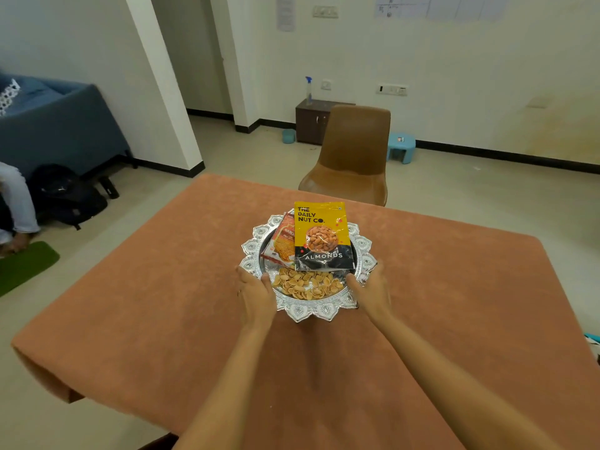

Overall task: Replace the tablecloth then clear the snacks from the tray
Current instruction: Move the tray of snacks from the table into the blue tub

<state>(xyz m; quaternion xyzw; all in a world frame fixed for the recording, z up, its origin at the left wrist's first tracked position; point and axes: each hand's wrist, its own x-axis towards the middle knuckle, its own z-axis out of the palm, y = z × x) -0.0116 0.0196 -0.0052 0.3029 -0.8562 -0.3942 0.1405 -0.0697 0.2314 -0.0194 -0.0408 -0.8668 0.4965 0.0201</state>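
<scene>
An ornate silver tray [311,311] rests on the table's orange-brown tablecloth [162,287]. In it lie a yellow and black almonds packet [321,235], a red snack packet [281,245] partly under the almonds, and a heap of pistachio shells [306,284] at the near side. My left hand [256,295] grips the tray's left rim, thumb over the edge. On the opposite rim my right hand [370,290] holds the tray the same way.
A brown chair [354,157] stands at the table's far edge. Behind it are a small dark cabinet [308,121] with a spray bottle [308,90] and a blue stool [401,146]. At left, a blue sofa [58,125], a black bag [68,193] and a seated person's leg [19,199].
</scene>
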